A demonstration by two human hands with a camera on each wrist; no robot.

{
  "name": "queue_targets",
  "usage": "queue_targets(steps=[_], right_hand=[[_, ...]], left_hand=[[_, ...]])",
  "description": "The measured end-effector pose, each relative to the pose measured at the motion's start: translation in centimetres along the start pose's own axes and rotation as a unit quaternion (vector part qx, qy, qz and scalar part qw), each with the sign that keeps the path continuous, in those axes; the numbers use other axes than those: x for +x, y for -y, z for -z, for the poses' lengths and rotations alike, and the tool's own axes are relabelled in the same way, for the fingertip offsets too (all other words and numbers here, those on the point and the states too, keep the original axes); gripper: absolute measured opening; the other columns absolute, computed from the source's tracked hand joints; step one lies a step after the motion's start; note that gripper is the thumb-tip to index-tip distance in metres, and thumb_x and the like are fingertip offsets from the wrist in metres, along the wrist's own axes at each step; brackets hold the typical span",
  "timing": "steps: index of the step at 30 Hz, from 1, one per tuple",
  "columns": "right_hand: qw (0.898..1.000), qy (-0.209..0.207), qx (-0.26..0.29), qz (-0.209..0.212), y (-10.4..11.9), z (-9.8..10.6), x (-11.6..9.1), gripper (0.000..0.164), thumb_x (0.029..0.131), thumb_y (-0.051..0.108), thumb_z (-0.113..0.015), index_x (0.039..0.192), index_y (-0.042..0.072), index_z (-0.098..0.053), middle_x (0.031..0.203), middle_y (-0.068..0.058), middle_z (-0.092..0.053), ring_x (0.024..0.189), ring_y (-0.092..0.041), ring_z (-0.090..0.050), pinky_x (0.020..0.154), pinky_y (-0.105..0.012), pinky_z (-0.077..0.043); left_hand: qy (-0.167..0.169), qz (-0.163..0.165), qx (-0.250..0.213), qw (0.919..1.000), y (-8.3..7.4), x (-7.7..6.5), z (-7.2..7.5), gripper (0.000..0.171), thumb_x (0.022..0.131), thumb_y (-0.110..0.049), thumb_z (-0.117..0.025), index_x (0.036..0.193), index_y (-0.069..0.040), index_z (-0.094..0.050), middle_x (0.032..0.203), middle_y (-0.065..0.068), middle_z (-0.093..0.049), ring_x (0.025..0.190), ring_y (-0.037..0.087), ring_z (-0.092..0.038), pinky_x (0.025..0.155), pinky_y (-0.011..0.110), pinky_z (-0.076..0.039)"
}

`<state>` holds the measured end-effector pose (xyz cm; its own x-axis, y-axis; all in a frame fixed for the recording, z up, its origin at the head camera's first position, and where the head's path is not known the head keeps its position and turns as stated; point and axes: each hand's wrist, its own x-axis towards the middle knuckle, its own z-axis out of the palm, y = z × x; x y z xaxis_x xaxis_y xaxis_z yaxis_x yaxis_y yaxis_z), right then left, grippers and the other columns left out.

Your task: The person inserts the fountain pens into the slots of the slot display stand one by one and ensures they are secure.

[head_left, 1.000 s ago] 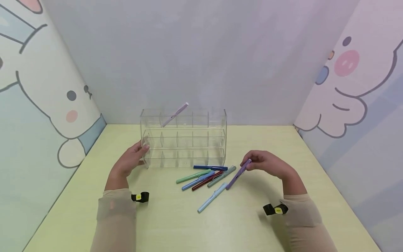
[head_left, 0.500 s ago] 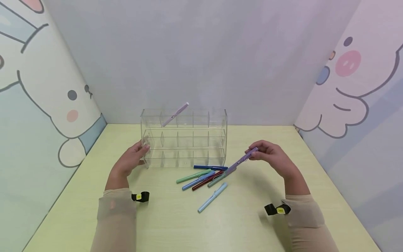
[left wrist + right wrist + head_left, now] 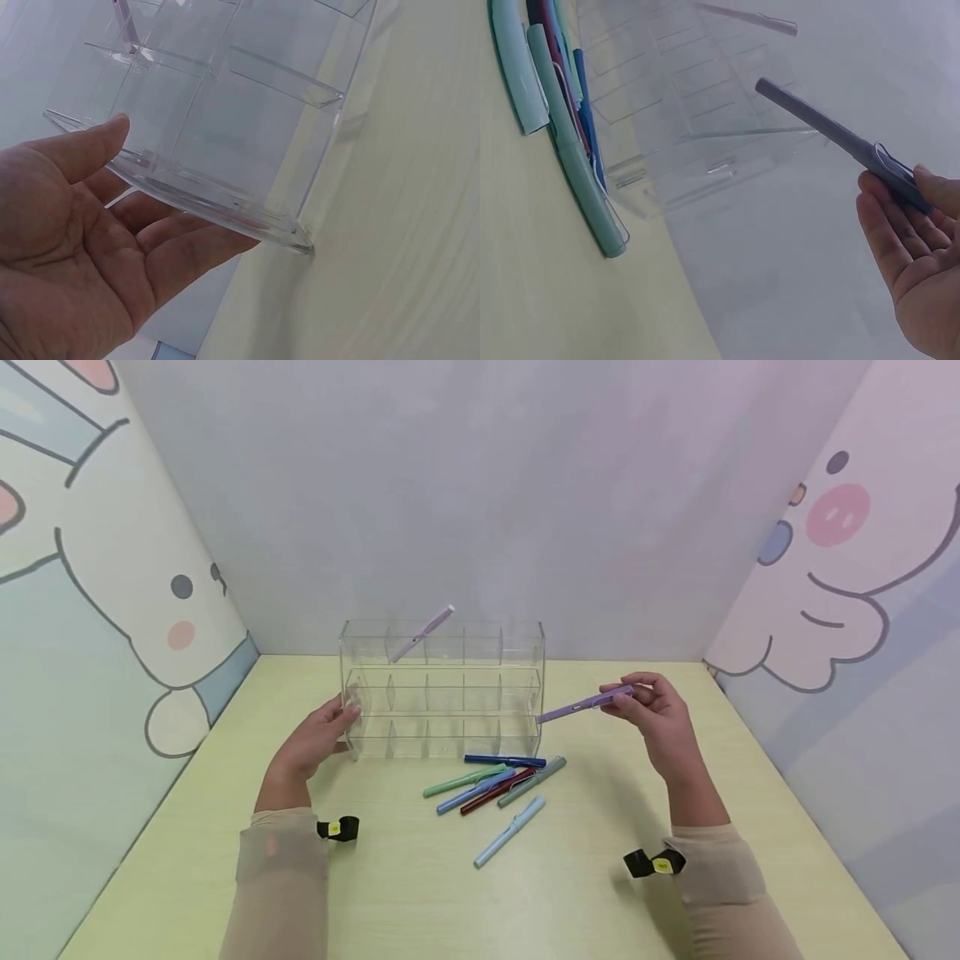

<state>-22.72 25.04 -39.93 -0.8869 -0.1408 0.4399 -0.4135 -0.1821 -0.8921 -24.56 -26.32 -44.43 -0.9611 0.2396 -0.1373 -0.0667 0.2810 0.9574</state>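
A clear acrylic pen rack [image 3: 444, 717] with three tiers of compartments stands toward the back of the table. My left hand [image 3: 317, 737] grips its left side panel, thumb in front and fingers behind, as the left wrist view shows. In my right hand [image 3: 654, 714] a purple pen [image 3: 581, 704] is pinched near its clip end, raised off the table with its other end pointing left at the rack's right edge. A pale lilac pen [image 3: 422, 634] leans tilted in the rack's top tier.
In front of the rack lie a dark blue pen [image 3: 505, 761], a green pen [image 3: 465, 781], a blue pen [image 3: 476, 791], a dark red pen [image 3: 497, 792] and a grey-green pen [image 3: 532, 782], bunched together. A light blue pen [image 3: 509, 832] lies nearer. Walls enclose the table's back and sides.
My right hand has lifted the purple pen up and away from the light blue one, turning it from steep to nearly level. The left hand keeps its hold on the rack.
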Motion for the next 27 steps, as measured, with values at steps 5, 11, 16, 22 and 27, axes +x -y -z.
queue_targets(steps=[5,11,16,22,27], right_hand=[[0.999,-0.026,0.038,0.018,0.7,-1.0,1.9,0.031,0.095,-0.007,-0.057,0.124,-0.008,-0.045,0.108,-0.015,-0.072,0.097,-0.022,-0.072,0.088,-0.04,-0.056],[0.997,-0.039,0.048,0.034,1.8,-2.8,5.4,0.032,0.094,-0.001,-0.062,0.123,-0.005,-0.048,0.108,-0.014,-0.072,0.097,-0.024,-0.072,0.087,-0.042,-0.056],[0.995,-0.052,0.066,0.047,1.8,-4.9,8.7,0.032,0.092,0.003,-0.066,0.121,-0.002,-0.053,0.107,-0.016,-0.071,0.094,-0.024,-0.072,0.086,-0.041,-0.058],[0.992,-0.064,0.088,0.063,1.4,-7.4,12.2,0.027,0.092,0.002,-0.066,0.117,-0.001,-0.058,0.105,-0.017,-0.07,0.089,-0.022,-0.072,0.084,-0.039,-0.06],[0.994,-0.076,0.064,0.046,0.9,-9.0,14.1,0.026,0.092,0.005,-0.067,0.116,0.003,-0.06,0.105,-0.017,-0.069,0.088,-0.022,-0.072,0.084,-0.037,-0.06]], left_hand=[[-0.004,0.007,-0.001,1.0,-0.2,-0.2,0.0,0.066,0.105,-0.042,-0.041,0.159,-0.024,-0.009,0.155,0.02,-0.033,0.138,0.042,-0.039,0.11,0.06,-0.036],[0.0,-0.001,0.002,1.0,-0.3,-0.2,-0.1,0.066,0.105,-0.042,-0.042,0.159,-0.024,-0.01,0.152,0.022,-0.036,0.136,0.043,-0.041,0.11,0.061,-0.036],[-0.001,-0.002,0.003,1.0,-0.3,-0.2,-0.1,0.067,0.104,-0.043,-0.043,0.159,-0.025,-0.01,0.153,0.021,-0.036,0.137,0.042,-0.041,0.11,0.061,-0.036],[-0.001,-0.006,-0.005,1.0,0.0,0.1,-0.1,0.066,0.105,-0.041,-0.042,0.159,-0.023,-0.01,0.153,0.023,-0.035,0.137,0.044,-0.041,0.11,0.061,-0.036],[-0.002,-0.005,-0.004,1.0,0.3,0.4,-0.2,0.066,0.105,-0.041,-0.042,0.159,-0.022,-0.01,0.153,0.023,-0.035,0.136,0.044,-0.041,0.11,0.061,-0.036]])
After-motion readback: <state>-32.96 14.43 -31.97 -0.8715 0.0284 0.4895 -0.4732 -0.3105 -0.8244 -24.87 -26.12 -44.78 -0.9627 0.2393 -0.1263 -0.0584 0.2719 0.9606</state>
